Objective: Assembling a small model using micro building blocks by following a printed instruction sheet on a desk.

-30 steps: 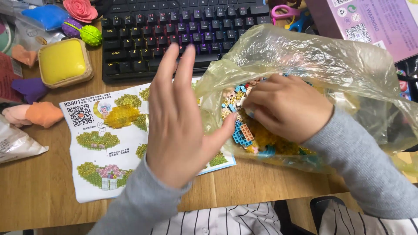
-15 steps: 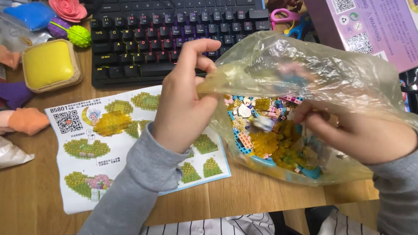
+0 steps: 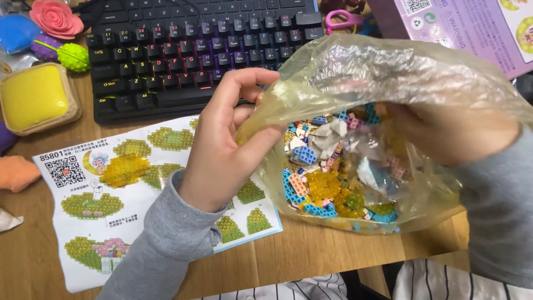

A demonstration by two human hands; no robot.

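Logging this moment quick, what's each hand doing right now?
Left hand: closed, pinching the edge of the plastic bag.
Right hand: inside the bag, over the small bricks; grip cannot be told.

One clear plastic bag holds too many small building bricks to count. Two hands: left hand, right hand. One instruction sheet, one keyboard, one yellow box, perhaps one purple carton.
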